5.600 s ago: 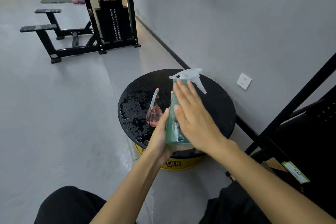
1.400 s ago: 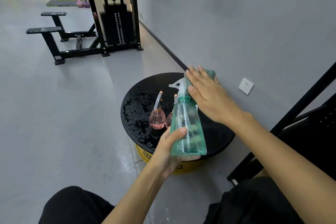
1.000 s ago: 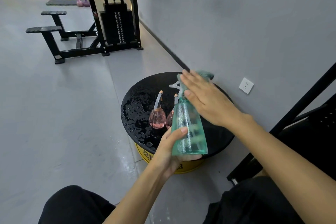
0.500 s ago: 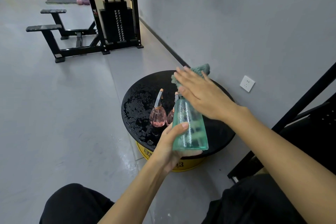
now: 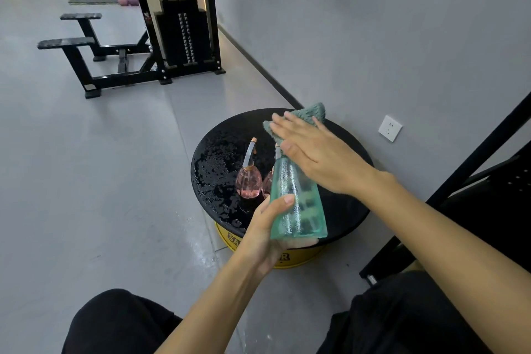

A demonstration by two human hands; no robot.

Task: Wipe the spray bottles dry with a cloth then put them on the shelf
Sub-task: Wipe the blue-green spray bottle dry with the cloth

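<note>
The left hand [image 5: 267, 227] curls its fingers round the wide bottom of the green bottle [image 5: 296, 198], held over the wet counter's [image 5: 218, 158] near edge. The bottle stands nearly straight, top leaning away. The right hand [image 5: 319, 152], fingers flat together, presses the cloth [image 5: 311, 110] on its top. The bottle looks light and slippery; holding low seems safest.

The left forearm [image 5: 218, 290] and right forearm [image 5: 448, 238] are bare from the wrist down to the bottom of the view. The left grip [image 5: 265, 227] and right grip [image 5: 319, 152] are bare hands with short, trimmed nails. Black trousers [image 5: 115, 322] cover both legs. The cloth is plain, dark and matte, softly creased over the left knee and over the right thigh [image 5: 402, 316].
</note>
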